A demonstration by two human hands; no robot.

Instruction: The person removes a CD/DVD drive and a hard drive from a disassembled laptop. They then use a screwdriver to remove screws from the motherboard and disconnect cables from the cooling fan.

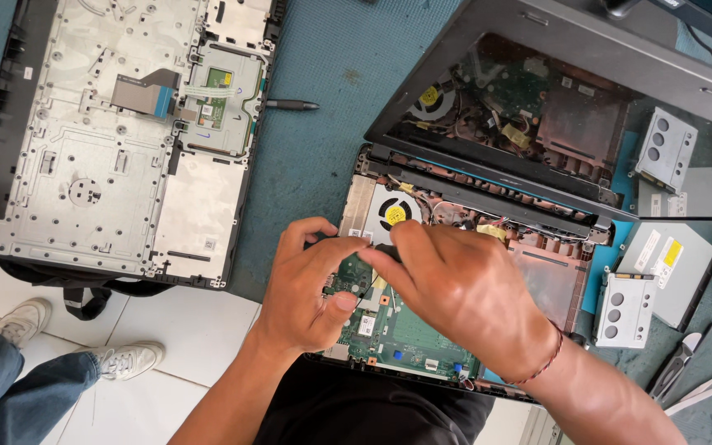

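Observation:
An opened laptop base lies in front of me, showing its green motherboard and a round fan with a yellow label. Both hands work over the board just below the fan. My right hand pinches a small black connector between its fingertips. A thin black wire curves from there down to my left hand, whose thumb and curled fingers close on it at the board's left part.
The laptop's dark screen stands hinged open behind the base. An upturned keyboard cover lies at the left, a black pen-like tool beside it. A silver drive bracket, an optical drive and pliers sit at the right. Another person's shoes are at lower left.

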